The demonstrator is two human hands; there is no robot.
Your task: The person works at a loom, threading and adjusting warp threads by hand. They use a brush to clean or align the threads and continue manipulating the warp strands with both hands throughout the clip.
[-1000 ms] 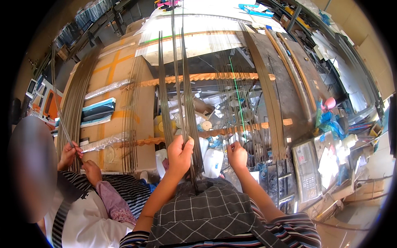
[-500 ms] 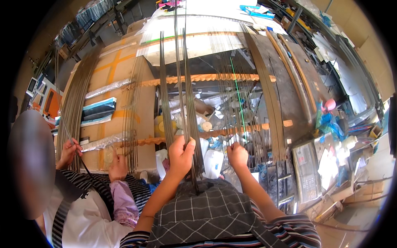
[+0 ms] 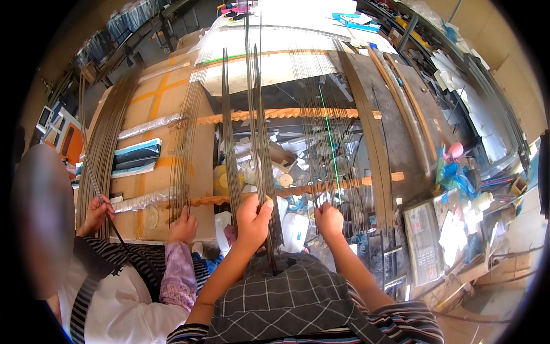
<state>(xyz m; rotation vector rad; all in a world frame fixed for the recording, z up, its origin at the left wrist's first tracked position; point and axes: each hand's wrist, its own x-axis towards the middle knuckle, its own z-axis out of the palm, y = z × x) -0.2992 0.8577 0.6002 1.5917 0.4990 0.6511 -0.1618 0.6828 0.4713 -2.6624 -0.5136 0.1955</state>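
Note:
My left hand (image 3: 253, 221) is closed around a bundle of long, thin brownish strips (image 3: 252, 137), which rises past the far edge of the work. Its lower ends hang toward my checked apron (image 3: 286, 292). To the right, my right hand (image 3: 329, 219) is closed in a pinch at the near ends of several spread-out thin strips (image 3: 312, 149); what exactly sits between its fingers is too small to make out. Two notched wooden rails, a far one (image 3: 286, 112) and a near one (image 3: 286, 188), cross beneath the strips. Another dense bundle (image 3: 230, 132) lies just left of my left hand.
At my left a co-worker's hands (image 3: 183, 226) handle similar strips over a cardboard-covered table (image 3: 200, 215). A wide strip bundle (image 3: 366, 126) lies on the right. Below the rails are scraps and a white plastic container (image 3: 295, 229). A keypad device (image 3: 424, 243) stands at right.
The co-worker's nearer hand has moved right, onto the thin strips at the cardboard's edge. My two hands have stayed almost in place; the view has shifted slightly.

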